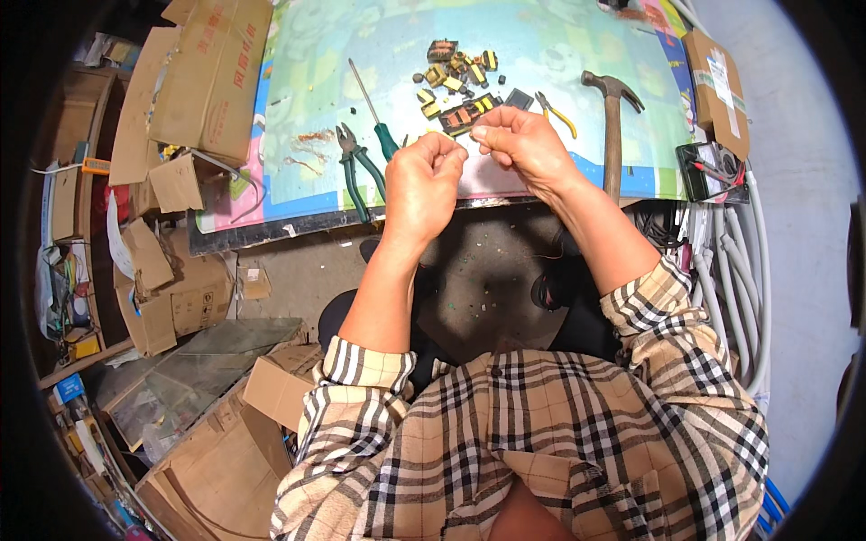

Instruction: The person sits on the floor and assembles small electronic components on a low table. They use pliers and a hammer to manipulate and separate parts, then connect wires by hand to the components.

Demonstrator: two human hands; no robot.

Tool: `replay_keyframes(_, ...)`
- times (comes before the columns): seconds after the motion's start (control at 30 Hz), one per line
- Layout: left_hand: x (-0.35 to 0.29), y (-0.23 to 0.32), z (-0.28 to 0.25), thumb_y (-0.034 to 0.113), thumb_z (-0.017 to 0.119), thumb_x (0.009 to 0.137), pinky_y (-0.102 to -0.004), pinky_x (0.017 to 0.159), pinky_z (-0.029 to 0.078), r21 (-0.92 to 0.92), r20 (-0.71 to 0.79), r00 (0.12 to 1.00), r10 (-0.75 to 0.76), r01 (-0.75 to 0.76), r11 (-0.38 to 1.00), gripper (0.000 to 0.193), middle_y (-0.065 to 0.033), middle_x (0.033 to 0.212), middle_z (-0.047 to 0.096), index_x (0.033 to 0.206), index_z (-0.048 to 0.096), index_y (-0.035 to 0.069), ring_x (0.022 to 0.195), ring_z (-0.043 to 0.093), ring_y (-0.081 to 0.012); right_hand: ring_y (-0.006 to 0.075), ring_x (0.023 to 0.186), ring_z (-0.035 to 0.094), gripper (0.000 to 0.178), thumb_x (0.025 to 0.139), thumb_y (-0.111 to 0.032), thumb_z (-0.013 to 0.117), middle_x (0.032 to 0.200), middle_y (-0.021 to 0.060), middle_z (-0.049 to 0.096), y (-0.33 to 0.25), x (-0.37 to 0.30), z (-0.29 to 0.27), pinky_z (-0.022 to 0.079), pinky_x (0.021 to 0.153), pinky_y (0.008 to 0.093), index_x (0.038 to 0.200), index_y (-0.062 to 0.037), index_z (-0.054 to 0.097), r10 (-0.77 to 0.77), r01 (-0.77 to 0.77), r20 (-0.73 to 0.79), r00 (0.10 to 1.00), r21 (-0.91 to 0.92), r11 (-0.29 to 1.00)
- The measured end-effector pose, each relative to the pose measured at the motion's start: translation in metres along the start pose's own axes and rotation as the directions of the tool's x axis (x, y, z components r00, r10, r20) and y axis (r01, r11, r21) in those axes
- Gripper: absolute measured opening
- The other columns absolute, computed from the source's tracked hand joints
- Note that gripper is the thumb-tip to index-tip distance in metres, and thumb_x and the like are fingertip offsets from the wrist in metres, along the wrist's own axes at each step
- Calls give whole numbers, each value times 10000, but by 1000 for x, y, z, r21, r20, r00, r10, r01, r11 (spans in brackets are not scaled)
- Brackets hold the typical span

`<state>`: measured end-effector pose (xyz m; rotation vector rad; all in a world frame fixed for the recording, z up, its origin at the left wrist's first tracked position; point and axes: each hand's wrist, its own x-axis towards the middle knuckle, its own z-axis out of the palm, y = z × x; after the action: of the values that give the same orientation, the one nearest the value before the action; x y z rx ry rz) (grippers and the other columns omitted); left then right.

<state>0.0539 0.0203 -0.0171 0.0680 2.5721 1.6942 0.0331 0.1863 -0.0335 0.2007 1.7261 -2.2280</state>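
My left hand (422, 187) and my right hand (530, 151) meet over the table's near edge, fingertips pinched and close together. Whatever sits between the fingers is too small to make out. Just beyond them lies a heap of small yellow-and-black coil parts (458, 70), with a larger black and reddish part (465, 114) at its near side. Left of my left hand are green-handled pliers (362, 171) and a screwdriver (386, 142) with a green handle. On the other side lie small yellow-handled cutters (561, 115) and a wooden-handled claw hammer (612, 135).
Copper wire scraps (316, 136) lie on the patterned table cover (325, 36). A large cardboard box (212, 86) stands at the left, a smaller carton (722, 95) at the right edge. Near that carton are a black case (708, 171) and grey pipes (740, 270).
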Motion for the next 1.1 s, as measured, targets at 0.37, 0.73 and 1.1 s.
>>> replay_keyframes(0.37, -4, 0, -2, 64, 637, 876, -230, 501, 308, 0, 78, 997, -24, 24, 1000, 102, 53, 623, 501, 821, 635, -21, 572, 382, -32, 11, 524, 426, 115, 875, -91, 669, 733, -18, 549, -3, 4, -12, 317, 425, 151, 943, -32, 597, 120, -170, 185, 975, 282, 944)
replay_keyframes(0.73, -1, -11, 2, 107, 580, 926, -206, 465, 331, -364, 187, 973, -138, 199, 910, 112, 3, 689, 571, 899, 633, 12, 519, 450, -52, 40, 573, 466, 182, 907, -134, 613, 772, -7, 565, 0, 2, -3, 347, 474, 177, 1030, -4, 581, -19, 14, 203, 979, 26, 1000)
replay_keyframes(1.1, 4, -11, 1, 94, 665, 826, -262, 536, 410, -56, -54, 996, -69, 66, 996, 117, -24, 633, 599, 799, 648, -19, 570, 506, -81, 206, 666, 632, 165, 849, -142, 620, 754, 136, 667, -2, -5, 5, 505, 653, 327, 916, 0, 673, -330, 368, 176, 927, -581, 726)
